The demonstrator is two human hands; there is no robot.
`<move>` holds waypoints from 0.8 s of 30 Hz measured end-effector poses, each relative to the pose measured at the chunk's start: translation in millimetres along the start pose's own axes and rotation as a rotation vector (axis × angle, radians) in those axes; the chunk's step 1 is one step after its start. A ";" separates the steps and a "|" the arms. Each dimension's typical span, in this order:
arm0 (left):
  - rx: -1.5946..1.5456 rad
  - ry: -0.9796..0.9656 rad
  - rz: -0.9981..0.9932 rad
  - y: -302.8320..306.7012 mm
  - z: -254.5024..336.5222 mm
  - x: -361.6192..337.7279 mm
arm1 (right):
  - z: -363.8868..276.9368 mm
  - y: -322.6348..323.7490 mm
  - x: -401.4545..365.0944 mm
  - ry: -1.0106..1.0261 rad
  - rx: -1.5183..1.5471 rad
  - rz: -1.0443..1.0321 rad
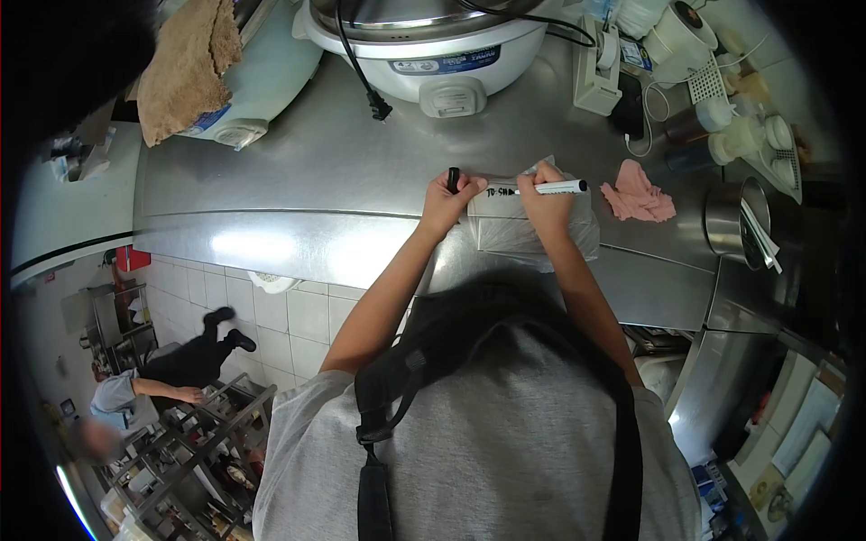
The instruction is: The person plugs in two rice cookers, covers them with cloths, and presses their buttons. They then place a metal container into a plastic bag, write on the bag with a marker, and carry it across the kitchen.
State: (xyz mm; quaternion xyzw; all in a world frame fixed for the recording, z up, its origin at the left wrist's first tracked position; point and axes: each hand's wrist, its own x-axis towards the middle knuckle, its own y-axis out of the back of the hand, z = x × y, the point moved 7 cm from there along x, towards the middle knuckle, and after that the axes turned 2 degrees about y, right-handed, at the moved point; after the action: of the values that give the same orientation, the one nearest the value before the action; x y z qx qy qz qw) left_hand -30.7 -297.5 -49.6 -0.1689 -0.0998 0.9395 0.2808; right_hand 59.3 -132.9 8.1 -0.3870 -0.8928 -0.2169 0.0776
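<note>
My right fingers [530, 187] grip the marker [568, 187], my left fingers [470, 189] the black cap [454, 177]; on the plastic-wrapped packet [502, 234], toward two o'clock in my view, I should write lightly, keeping it flat.

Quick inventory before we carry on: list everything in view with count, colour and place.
marker: one, white and black, right hand
marker cap: one, black, left hand
plastic bag: at least one, clear, below the hands
cloth: one, pink, right of the bag
pot: one, silver, far right
bottles: several, mixed colours, upper right
cooker: one, white, top centre
plug: one, black, below the cooker
towel: one, brown, upper left
counter: one, silver, centre
rack: at least one, grey, lower left
co-worker: one, dark trousers, lower left
corner clutter: unclear
person's hands: two, bare, at the bag
</note>
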 end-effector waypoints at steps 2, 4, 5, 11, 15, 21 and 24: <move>-0.005 0.003 -0.001 0.0 0.5 -0.8 | -2.8 2.5 1.6 0.000 0.026 0.029; -0.021 0.007 0.002 -0.4 -0.5 -0.7 | -1.7 6.0 3.2 -0.030 0.017 0.057; -0.027 0.009 -0.001 -0.7 -1.0 0.3 | 4.2 8.3 3.1 -0.082 0.058 0.055; -0.006 -0.007 -0.002 0.3 -1.6 0.1 | 20.0 22.6 2.4 -0.199 0.155 -0.019; -0.010 -0.008 -0.014 0.1 -0.9 0.7 | 7.2 21.2 1.3 -0.082 -0.023 -0.009; -0.017 -0.002 -0.012 0.1 -0.7 0.2 | 2.9 19.8 2.3 -0.028 -0.044 -0.041; 0.003 -0.005 -0.010 -0.1 0.3 -0.2 | 9.3 20.4 2.8 -0.052 -0.017 -0.053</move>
State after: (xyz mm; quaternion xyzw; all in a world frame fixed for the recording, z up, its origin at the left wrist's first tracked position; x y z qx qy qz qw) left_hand -30.6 -297.6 -49.3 -0.1655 -0.0997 0.9387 0.2853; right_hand 72.5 -114.5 7.4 -0.3693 -0.9026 -0.2165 0.0453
